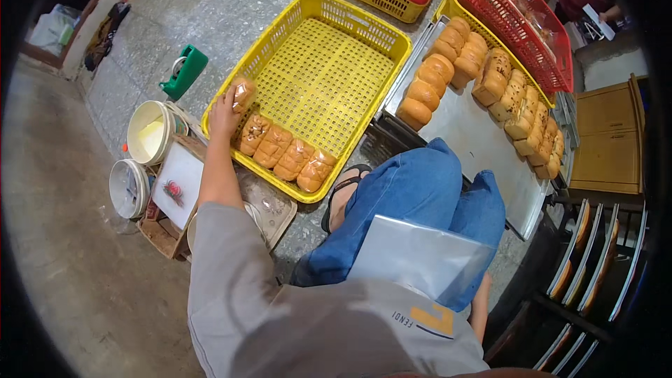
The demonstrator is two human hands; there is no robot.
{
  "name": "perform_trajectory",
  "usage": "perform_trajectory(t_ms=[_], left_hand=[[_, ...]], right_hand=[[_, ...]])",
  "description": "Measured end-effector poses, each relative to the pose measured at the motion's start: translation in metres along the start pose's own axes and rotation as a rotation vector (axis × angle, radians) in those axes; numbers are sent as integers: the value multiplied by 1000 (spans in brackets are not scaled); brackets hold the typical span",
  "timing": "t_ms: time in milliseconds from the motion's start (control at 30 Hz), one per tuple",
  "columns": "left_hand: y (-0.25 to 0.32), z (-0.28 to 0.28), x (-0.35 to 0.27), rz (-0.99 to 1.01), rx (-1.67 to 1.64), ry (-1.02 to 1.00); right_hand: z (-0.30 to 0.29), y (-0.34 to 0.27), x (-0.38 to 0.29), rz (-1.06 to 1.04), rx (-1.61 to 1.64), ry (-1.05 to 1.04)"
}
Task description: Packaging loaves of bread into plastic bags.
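My left hand [224,114] grips a wrapped bread loaf [243,94] at the left side of a yellow plastic crate [320,197]. Below it, several bagged loaves [274,146] lie in a row along the crate's near wall. My right hand is hidden; only part of the right forearm shows beside my leg. A stack of clear plastic bags [415,257] rests on my lap. To the right, unwrapped loaves [426,89] and a row of seed-topped loaves [506,100] sit on a metal baking tray [472,168].
A green tape dispenser [185,72] stands on the floor left of the crate, near white buckets [150,134] and a box with a white lid [177,184]. Red crates [514,21] are stacked behind. A rack of trays [593,257] stands at right. Another person's hand [610,13] shows at upper right.
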State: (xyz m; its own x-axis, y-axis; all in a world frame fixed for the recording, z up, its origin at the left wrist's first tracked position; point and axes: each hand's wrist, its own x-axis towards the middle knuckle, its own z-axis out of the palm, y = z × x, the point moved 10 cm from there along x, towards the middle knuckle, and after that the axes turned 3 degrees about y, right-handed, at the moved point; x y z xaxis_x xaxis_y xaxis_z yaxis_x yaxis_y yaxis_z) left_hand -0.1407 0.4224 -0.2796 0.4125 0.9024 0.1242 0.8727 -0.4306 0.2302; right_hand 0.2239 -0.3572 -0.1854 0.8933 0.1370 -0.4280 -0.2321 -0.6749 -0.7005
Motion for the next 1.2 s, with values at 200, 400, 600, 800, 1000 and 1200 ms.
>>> perform_trajectory(t_ms=[200,400,600,800,1000,1200], left_hand=[[-3,31,-4,-18,284,-197],[-33,66,-28,-120,147,-324],[-36,74,-22,-116,136,-326],[-49,116,0,-128,-81,-266],[-60,119,3,-230,-25,-332],[-21,62,64,81,124,-103]], right_hand=[[5,-12,-5,9,-44,-54],[1,-25,-2,-135,-220,4],[6,-54,-7,-269,-438,46],[0,-71,-17,-207,-399,108],[31,-103,-26,-328,-467,-43],[29,-102,-35,-278,-465,3]])
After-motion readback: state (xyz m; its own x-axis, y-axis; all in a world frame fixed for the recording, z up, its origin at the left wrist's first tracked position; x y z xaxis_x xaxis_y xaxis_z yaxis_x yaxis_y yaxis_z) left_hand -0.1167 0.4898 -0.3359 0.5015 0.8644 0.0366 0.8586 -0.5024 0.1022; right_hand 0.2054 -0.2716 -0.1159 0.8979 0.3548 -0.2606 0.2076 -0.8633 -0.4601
